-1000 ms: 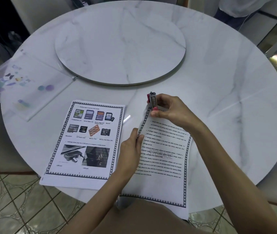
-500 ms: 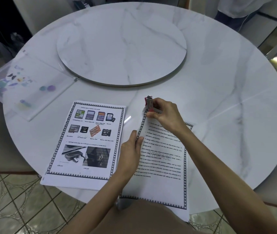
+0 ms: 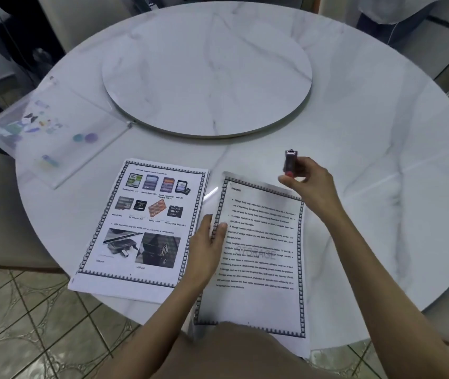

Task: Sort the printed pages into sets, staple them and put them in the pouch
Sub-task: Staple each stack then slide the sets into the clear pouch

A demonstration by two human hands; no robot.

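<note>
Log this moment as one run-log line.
left hand: pinches left edge of text pages | right hand: grips stapler, clear of them | picture pages: flat on table | pouch: far left

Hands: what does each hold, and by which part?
Right hand pinches the stapler by its lower end; left hand grips the text pages at their left edge.

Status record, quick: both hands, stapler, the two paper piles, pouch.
left hand: pinches the left edge of the text set
right hand: holds the stapler, off the paper, past the set's top edge
text set: at the near edge of the table, hanging over it toward the person
picture stack: flat, left of the text set
pouch: far left, contents unclear
staple: too small to tell
</note>
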